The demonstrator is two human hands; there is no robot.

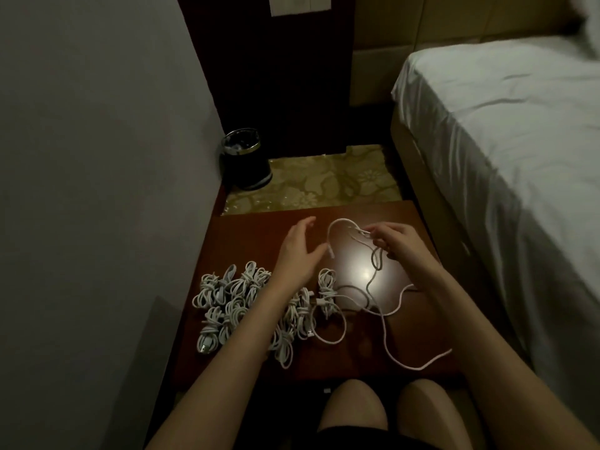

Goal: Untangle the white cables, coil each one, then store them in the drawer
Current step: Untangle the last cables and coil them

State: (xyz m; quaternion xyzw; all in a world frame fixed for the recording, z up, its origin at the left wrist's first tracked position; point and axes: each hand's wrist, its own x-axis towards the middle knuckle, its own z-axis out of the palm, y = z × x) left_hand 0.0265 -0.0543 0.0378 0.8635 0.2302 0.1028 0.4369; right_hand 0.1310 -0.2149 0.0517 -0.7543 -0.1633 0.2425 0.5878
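The right hand [394,240] pinches a loose white cable [386,323] at the far right of the wooden tabletop [259,232]; the left hand [300,254] hovers open beside it. The cable looks light and limp, probably best gripped near its plug. Coiled cables [240,303] sit near left.

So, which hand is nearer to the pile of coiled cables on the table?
The left. The left hand hovers open just above the far edge of the pile of coiled cables, its forearm crossing over it. The right hand is farther right, pinching the loose cable.
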